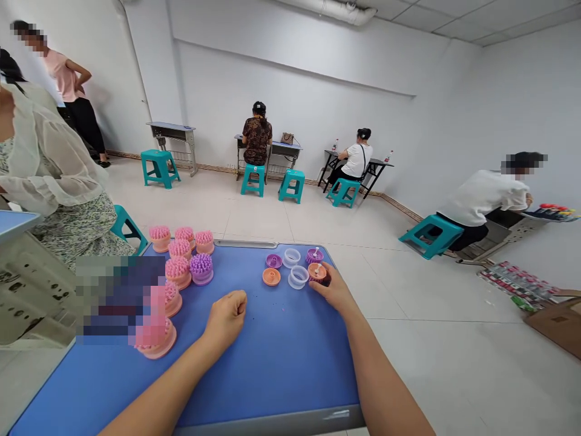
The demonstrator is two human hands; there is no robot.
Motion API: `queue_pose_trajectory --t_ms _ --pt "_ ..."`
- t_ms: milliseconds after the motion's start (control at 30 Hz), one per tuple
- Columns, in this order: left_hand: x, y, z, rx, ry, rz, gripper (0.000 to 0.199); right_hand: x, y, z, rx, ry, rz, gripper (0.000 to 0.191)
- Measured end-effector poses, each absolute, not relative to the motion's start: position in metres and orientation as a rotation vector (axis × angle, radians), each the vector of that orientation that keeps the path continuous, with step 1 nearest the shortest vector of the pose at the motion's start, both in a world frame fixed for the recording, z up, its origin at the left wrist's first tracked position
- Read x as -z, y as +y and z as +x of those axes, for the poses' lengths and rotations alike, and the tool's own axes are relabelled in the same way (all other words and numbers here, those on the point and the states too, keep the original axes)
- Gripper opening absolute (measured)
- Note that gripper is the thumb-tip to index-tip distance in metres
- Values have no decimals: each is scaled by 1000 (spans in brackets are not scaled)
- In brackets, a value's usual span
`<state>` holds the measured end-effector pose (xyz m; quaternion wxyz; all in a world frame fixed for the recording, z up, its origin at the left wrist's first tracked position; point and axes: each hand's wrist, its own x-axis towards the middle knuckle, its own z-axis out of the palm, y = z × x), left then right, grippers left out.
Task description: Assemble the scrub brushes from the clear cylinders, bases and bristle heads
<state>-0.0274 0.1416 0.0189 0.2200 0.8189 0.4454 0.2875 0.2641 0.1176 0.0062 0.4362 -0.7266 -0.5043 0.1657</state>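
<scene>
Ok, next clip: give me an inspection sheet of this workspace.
surface: blue desktop, its left part hidden by a pixelated patch.
job's things: pink bristled brushes and a purple brush at left; clear rings and small discs at right.
clutter: printed packets and a cardboard box on the floor.
grippers: none; left hand a loose fist on the desk, right hand touching an orange round part.
cables: nothing seen.
surroundings: seated co-worker at a desk, teal stool.
</scene>
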Motion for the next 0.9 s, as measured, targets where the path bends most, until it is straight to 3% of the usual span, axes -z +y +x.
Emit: queue_pose_trajectory --t_ms 400,533,600,900 --pt "-28 142 -12 -783 1218 2346 25 -15 115 258 -387 -1270 -1898 67" --pt "-38 142 33 -722 1172 2434 64 -18 117 256 -373 -1296 -1909 65" --pt "-41 141 58 -682 1208 2405 74 -19 117 254 -356 -1311 -1911 65" --pt "-33 143 93 -632 1421 2285 74 -18 117 253 -313 -1349 -1889 61"
